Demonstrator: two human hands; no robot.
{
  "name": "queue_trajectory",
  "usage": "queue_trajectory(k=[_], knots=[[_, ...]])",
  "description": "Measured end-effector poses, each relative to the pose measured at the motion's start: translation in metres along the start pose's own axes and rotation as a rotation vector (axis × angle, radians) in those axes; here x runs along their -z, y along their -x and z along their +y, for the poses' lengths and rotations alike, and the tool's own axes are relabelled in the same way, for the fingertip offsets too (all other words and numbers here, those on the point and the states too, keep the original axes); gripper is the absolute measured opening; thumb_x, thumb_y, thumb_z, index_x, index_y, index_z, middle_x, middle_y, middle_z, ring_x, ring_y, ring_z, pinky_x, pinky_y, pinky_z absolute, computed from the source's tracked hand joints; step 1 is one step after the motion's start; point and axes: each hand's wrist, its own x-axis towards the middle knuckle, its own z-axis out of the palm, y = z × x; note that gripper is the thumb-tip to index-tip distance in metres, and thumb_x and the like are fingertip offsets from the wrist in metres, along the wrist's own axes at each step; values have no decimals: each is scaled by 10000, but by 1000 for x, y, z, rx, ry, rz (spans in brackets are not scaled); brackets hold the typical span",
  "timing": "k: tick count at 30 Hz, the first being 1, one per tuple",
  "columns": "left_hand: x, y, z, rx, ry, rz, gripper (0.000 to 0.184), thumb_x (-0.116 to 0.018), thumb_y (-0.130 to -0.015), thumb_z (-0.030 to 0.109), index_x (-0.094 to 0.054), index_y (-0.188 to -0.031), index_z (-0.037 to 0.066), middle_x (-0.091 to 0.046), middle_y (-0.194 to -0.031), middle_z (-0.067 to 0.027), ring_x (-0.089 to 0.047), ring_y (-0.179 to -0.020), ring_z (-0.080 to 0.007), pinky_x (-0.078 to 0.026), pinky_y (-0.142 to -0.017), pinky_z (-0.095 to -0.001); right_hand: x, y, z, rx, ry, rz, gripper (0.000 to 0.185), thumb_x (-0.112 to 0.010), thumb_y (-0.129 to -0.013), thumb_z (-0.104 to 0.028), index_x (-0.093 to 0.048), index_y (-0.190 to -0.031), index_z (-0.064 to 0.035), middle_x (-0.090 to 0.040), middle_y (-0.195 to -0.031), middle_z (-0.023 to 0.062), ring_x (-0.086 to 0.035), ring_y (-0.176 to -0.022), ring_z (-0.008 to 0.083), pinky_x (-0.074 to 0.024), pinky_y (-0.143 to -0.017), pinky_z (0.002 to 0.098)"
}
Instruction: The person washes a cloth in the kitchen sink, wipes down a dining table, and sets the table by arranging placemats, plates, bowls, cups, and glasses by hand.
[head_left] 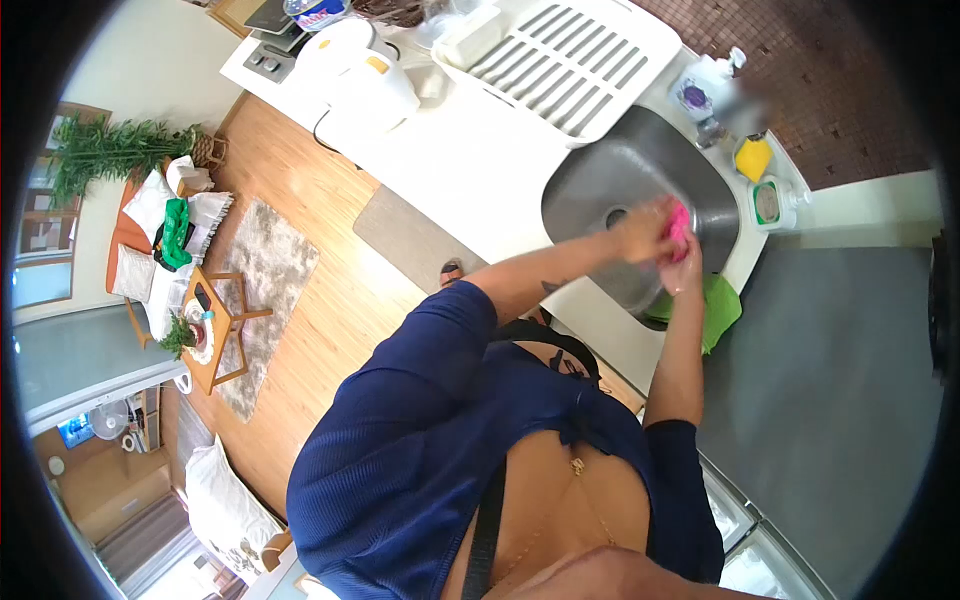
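Both hands meet over the right side of the metal sink [590,185]. Between them is a small bright pink thing [679,228], soft-looking, perhaps a sponge or cloth; its exact kind is unclear. My left hand [643,232] reaches in from the left, slightly blurred, with its fingers curled against the pink thing. From below, my right hand [682,266] holds the same pink thing, its fingers closed around the lower part. A green cloth [720,313] drapes over the sink's near edge, just below my right hand. The drain [616,217] shows left of the hands.
A white dish rack [570,65] stands beyond the sink. Along the sink's far rim are a white pump bottle [706,88], a yellow sponge [753,158] and a small container [770,203]. A white appliance [355,80] sits on the counter. A grey surface [830,420] lies to the right.
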Motion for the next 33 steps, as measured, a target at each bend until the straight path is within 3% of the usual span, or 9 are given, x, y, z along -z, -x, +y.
queue_trajectory(k=[4,7,9,12,15,18,20,23,33], knots=[[23,18,14,-102,-292,-83,821,-495,-785,559,-282,-1325,-21,-332,-1306,-296,-364,-1210,-370,-280,-1018,-388,-59,7,15,83,-343,172,286,-441,-893,-311,-561,-1015,-82,-609,-914,64,-576,-838,213,-472,-765,347],[101,52,16,-21,161,-526,751,-468,-809,549,-330,-1315,13,-408,-1275,-250,-418,-1173,-351,-303,-1005,-364,-43,-20,45,292,-311,126,386,-555,-837,-357,-479,-1120,-106,-578,-931,45,-578,-822,216,-482,-728,331],[133,84,-17,-93,146,-470,647,-471,-836,497,-401,-1280,31,-484,-1224,-203,-446,-1146,-343,-329,-984,-368,-103,5,21,191,87,504,340,-570,-828,-365,-529,-1017,-85,-571,-921,72,-568,-817,211,-477,-723,320],[231,163,-61,10,229,-452,504,-520,-846,402,-495,-1207,50,-556,-1141,-173,-516,-1073,-326,-374,-940,-375,-170,30,38,328,448,465,457,-679,-746,-305,-510,-1090,-56,-560,-964,83,-565,-862,213,-471,-744,317],[329,256,-122,408,505,-441,329,-467,-899,297,-617,-927,5,-623,-824,-97,-565,-740,-156,-443,-727,-283,-249,38,90,560,1210,331,597,-734,-655,-299,-498,-1118,-6,-479,-1133,154,-491,-1023,292,-410,-860,379],[384,365,-169,871,554,-175,407,-429,-911,325,-604,-864,-40,-632,-804,-112,-600,-779,-184,-459,-757,-291,-341,24,178,624,1535,190,720,-714,-646,-324,-423,-1227,-16,-335,-1308,170,-277,-1227,394,-248,-987,522],[352,480,-252,1053,520,181,460,-371,-925,365,-601,-780,-5,-589,-655,-71,-552,-610,-146,-431,-585,-294,-402,15,202,597,1732,165,658,-607,-743,-331,-380,-1274,-15,-293,-1356,167,-238,-1259,388,-150,-1021,558],[307,602,-295,1354,147,-229,574,-280,-906,506,-590,-886,24,-599,-759,-99,-553,-687,-212,-435,-627,-345,-427,-33,209,651,1761,176,576,-556,-781,-294,-395,-1259,-16,-316,-1344,147,-230,-1270,364,-112,-1035,549],[287,594,-289,1542,643,181,505,-343,-889,500,-487,-1069,51,-538,-971,-120,-498,-888,-247,-398,-764,-386,-304,-29,163,686,1878,774,513,-558,-780,-247,-426,-1215,-9,-439,-1234,119,-365,-1164,330,-286,-976,442]])
